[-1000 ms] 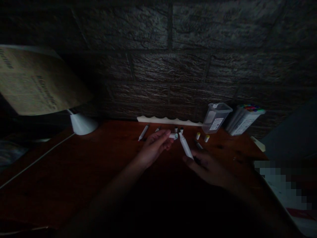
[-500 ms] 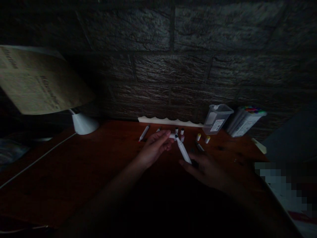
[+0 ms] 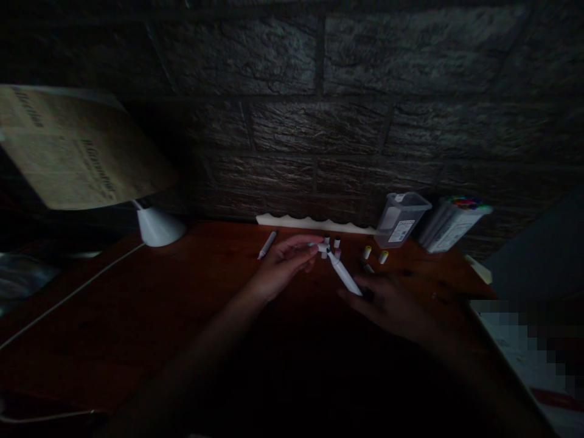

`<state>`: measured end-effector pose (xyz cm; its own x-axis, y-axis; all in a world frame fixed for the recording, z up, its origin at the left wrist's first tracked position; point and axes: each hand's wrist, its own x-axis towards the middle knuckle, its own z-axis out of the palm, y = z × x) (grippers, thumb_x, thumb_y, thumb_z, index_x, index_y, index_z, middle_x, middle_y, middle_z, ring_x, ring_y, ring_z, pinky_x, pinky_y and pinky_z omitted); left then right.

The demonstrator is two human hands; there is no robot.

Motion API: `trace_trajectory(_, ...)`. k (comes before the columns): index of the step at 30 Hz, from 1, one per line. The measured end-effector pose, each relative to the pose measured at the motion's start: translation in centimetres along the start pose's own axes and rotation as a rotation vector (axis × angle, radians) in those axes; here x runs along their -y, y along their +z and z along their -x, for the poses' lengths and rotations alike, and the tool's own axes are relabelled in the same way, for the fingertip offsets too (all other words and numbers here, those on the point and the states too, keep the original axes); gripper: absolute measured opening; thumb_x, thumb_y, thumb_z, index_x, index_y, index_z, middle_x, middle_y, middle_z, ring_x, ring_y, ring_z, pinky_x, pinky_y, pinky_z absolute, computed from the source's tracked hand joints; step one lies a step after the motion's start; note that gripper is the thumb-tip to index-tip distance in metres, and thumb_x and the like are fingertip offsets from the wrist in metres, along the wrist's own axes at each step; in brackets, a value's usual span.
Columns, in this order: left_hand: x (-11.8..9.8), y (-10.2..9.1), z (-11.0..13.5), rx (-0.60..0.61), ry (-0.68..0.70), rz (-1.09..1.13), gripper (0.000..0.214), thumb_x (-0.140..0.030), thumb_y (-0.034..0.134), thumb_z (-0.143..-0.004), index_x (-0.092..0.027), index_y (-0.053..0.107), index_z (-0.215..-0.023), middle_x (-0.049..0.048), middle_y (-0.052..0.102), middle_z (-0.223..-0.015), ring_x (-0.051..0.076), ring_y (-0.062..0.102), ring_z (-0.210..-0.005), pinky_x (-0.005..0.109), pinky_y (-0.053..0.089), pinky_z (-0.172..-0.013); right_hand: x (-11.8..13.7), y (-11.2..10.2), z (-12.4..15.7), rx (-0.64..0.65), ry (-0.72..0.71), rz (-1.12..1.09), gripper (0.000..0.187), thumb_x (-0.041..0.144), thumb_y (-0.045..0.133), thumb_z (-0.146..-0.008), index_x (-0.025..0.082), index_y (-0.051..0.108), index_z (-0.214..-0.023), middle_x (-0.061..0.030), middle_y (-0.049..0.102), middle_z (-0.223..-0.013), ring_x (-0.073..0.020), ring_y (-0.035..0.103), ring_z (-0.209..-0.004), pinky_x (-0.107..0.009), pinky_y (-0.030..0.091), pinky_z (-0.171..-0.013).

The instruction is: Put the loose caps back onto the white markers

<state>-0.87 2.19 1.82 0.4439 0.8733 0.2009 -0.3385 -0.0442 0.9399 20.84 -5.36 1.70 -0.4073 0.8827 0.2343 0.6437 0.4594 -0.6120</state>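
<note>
My left hand [image 3: 288, 260] pinches a small white marker cap [image 3: 323, 248] with a teal end between thumb and fingers. My right hand [image 3: 381, 298], deep in shadow, grips a white marker [image 3: 345, 277] by its rear half. The marker slants up to the left, its dark tip right at the cap; whether they touch I cannot tell. Just behind stand dark-topped caps [image 3: 337, 241] and a pinkish cap [image 3: 337, 252]. Two yellow-topped caps [image 3: 367, 252] stand further right. A marker [image 3: 267, 244] lies left of my left hand, and a partly hidden marker [image 3: 367, 266] lies behind my right.
A clear plastic box [image 3: 402, 220] stands by the brick wall [image 3: 283, 128], beside a box of colourful markers [image 3: 455, 224]. A wavy white strip [image 3: 314, 224] lies along the back of the wooden table [image 3: 182, 304]. At left is a lamp [image 3: 159, 226] with its cord.
My right hand has shifted slightly right with the marker. The cap in my left fingers has turned, and its teal end now shows.
</note>
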Motion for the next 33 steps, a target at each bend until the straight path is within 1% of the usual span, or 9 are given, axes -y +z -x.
trace_trajectory(6,-0.4,-0.3,-0.1,0.011,0.053,-0.051,0.030,-0.021,0.072,-0.078,-0.022,0.069,-0.107,0.0008,0.066,-0.084,0.008,0.055,-0.068,0.021,0.043,-0.059,0.1,-0.1,0.1,0.030,0.031,-0.008,0.030,0.042,0.048,-0.093,0.019,0.065,-0.083,0.0007,0.065,-0.068,-0.0109,0.055,-0.056,-0.025,0.040,-0.056)
trace_trajectory(10,-0.4,-0.5,-0.2,0.026,0.097,-0.160,0.026,-0.021,0.072,-0.078,-0.022,0.069,-0.104,0.0015,0.070,-0.088,0.010,0.060,-0.071,0.022,0.045,-0.061,0.1,0.1,0.1,0.076,0.025,0.039,0.031,0.043,0.048,-0.093,0.019,0.065,-0.083,-0.0008,0.066,-0.072,-0.0129,0.058,-0.062,-0.027,0.042,-0.062)
trace_trajectory(13,-0.6,-0.4,0.0,0.049,0.110,-0.294,0.027,-0.020,0.073,-0.077,-0.020,0.070,-0.104,0.0034,0.073,-0.096,0.014,0.066,-0.085,0.026,0.051,-0.076,0.0,0.4,0.0,0.087,0.049,0.087,0.034,0.045,0.045,-0.094,0.019,0.065,-0.083,-0.0019,0.066,-0.072,-0.0137,0.058,-0.063,-0.027,0.041,-0.061)
trace_trajectory(17,-0.5,-0.2,0.3,0.091,0.096,-0.343,0.029,-0.023,0.073,-0.077,-0.020,0.071,-0.105,0.0053,0.073,-0.107,0.019,0.067,-0.100,0.034,0.051,-0.094,0.1,0.8,0.0,0.082,0.049,0.072,0.036,0.045,0.046,-0.093,0.019,0.065,-0.079,-0.0013,0.064,-0.069,-0.0131,0.057,-0.062,-0.027,0.040,-0.061)
trace_trajectory(22,-0.1,0.1,0.5,0.105,0.111,-0.374,0.031,-0.024,0.073,-0.076,-0.021,0.071,-0.107,0.0052,0.072,-0.112,0.021,0.066,-0.105,0.037,0.051,-0.096,0.8,1.1,-0.2,0.121,0.156,-0.176,0.040,0.051,0.048,-0.091,0.018,0.067,-0.078,0.0012,0.059,-0.062,-0.0105,0.051,-0.054,-0.024,0.037,-0.052)
trace_trajectory(25,-0.2,0.7,0.7,0.151,0.146,-0.420,0.026,-0.024,0.070,-0.079,-0.022,0.072,-0.105,0.0050,0.070,-0.116,0.022,0.063,-0.110,0.039,0.048,-0.100,1.3,0.8,-0.3,0.090,0.151,-0.380,0.032,0.048,0.056,-0.088,0.020,0.068,-0.098,0.0004,0.065,-0.078,-0.0119,0.057,-0.067,-0.023,0.044,-0.061)
trace_trajectory(27,-0.3,1.2,0.8,0.174,0.126,-0.433,0.027,-0.025,0.067,-0.082,-0.023,0.070,-0.110,0.0047,0.068,-0.120,0.022,0.062,-0.112,0.041,0.047,-0.100,1.5,0.4,-0.3,0.066,0.153,-0.506,0.035,0.046,0.058,-0.087,0.023,0.063,-0.113,-0.0005,0.067,-0.088,-0.0132,0.060,-0.075,-0.025,0.047,-0.068)
trace_trajectory(30,-0.1,1.4,0.7,0.112,0.088,-0.422,0.036,-0.031,0.060,-0.087,-0.024,0.061,-0.123,0.0056,0.066,-0.124,0.021,0.062,-0.109,0.036,0.051,-0.089,1.5,-0.4,-0.2,0.083,0.229,-0.618,0.038,0.045,0.056,-0.088,0.023,0.059,-0.119,-0.0016,0.067,-0.085,-0.0149,0.061,-0.076,-0.028,0.048,-0.070)
trace_trajectory(33,0.4,0.9,0.4,-0.024,0.113,-0.486,0.033,-0.038,0.053,-0.091,-0.020,0.064,-0.115,0.0069,0.069,-0.111,0.019,0.064,-0.095,0.028,0.050,-0.073,1.4,-1.0,-0.2,-0.008,0.319,-0.778,0.035,0.044,0.062,-0.084,0.024,0.061,-0.113,-0.0035,0.067,-0.087,-0.0171,0.062,-0.080,-0.030,0.049,-0.073)
